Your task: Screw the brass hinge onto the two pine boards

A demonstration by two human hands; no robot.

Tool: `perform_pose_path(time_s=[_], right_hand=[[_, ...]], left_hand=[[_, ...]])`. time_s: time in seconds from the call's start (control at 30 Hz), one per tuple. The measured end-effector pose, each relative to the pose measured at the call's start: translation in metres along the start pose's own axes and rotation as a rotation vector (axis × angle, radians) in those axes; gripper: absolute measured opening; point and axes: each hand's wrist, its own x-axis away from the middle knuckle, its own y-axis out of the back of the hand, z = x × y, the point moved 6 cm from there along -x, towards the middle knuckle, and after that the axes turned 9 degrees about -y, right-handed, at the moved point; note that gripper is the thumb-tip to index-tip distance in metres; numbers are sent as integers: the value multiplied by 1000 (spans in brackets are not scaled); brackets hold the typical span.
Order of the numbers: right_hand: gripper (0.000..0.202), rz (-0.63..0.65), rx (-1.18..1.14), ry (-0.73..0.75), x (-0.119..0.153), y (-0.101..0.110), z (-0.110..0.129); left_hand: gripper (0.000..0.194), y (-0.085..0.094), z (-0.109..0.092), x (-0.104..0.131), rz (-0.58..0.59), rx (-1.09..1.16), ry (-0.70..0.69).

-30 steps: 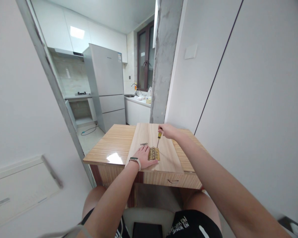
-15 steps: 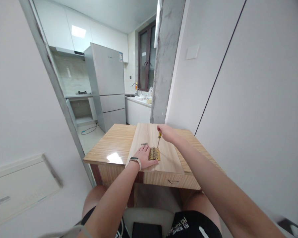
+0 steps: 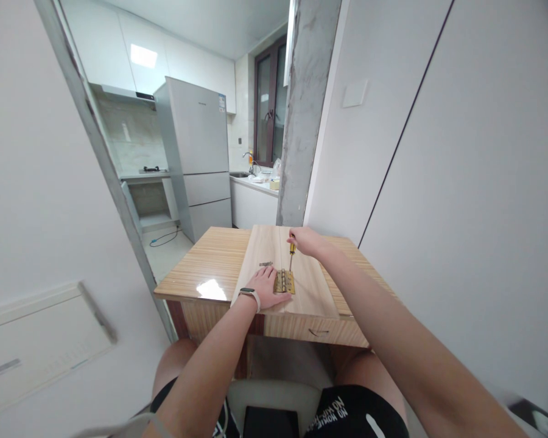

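A brass hinge (image 3: 284,281) lies unfolded on a pale wooden board (image 3: 313,298), across the line where two pieces meet. My left hand (image 3: 265,288), with a band on its wrist, rests flat with fingers spread on the board, touching the hinge's left and lower edges. My right hand (image 3: 305,240) is closed around the top of a yellow and black screwdriver (image 3: 293,248). The screwdriver stands nearly upright, its tip at the upper right part of the hinge. Small dark pieces, perhaps screws (image 3: 265,264), lie above my left fingers.
The board lies across a striped wooden desk (image 3: 201,261) with a drawer (image 3: 317,331) at its front. A grey wall edge (image 3: 301,121) rises behind it. White walls flank both sides. Farther back are a fridge (image 3: 201,134) and a sink counter (image 3: 256,204).
The screwdriver has tilted slightly more upright, and my right hand has shifted its grip a little at the handle. My left hand stays in place.
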Motion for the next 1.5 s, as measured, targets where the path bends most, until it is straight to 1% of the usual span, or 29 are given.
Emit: perform_pose_path(time_s=[0.1,0.17,0.23,0.33,0.4,0.53,0.63,0.7,0.8,0.87,0.93,1.0,1.07,1.13,1.23,1.27,1.4,1.5], right_hand=[[35,-7,27,-64,-5,-4,-7],[41,-21,24,-85,-7,-6,-9],[37,-43,15,-69,-7,-6,-9],[17,-87,-11,-6,-3,-3,-5],[12,-97,-40,29,1,0,-3],[21,-13,-70,31,6,5,-3],[21,51,-38,35,8,10,-3],[21,71,-22,34,8,12,-2],[19,79,11,-6,7,12,-3],[25,71,50,-38,7,11,-5],[36,54,86,-63,7,10,-7],[46,18,107,-86,7,10,-9],[50,-25,112,-100,7,11,-11],[41,-39,101,-82,7,9,-11],[18,-36,45,-7,6,4,-9],[14,-40,21,15,6,3,-9],[23,-23,-26,48,6,0,-10],[23,16,-11,61,5,1,-9]], left_hand=[[101,-1,1,0,0,3,2],[101,-2,1,0,-3,5,1],[100,-3,1,0,-4,6,1],[100,-2,1,0,-4,3,5],[99,-2,1,0,-5,4,5],[99,-2,1,0,4,9,5],[101,-3,3,0,14,17,17],[102,-3,3,1,16,23,18],[102,-2,2,1,18,31,19],[101,-1,1,1,20,34,20],[101,0,0,1,21,33,20],[100,1,-1,1,22,30,18],[100,1,-1,1,24,27,18],[99,1,-1,1,25,26,17],[100,1,0,1,22,28,19],[100,1,0,1,19,27,19],[100,2,0,1,12,20,14],[102,3,-1,1,13,18,11]])
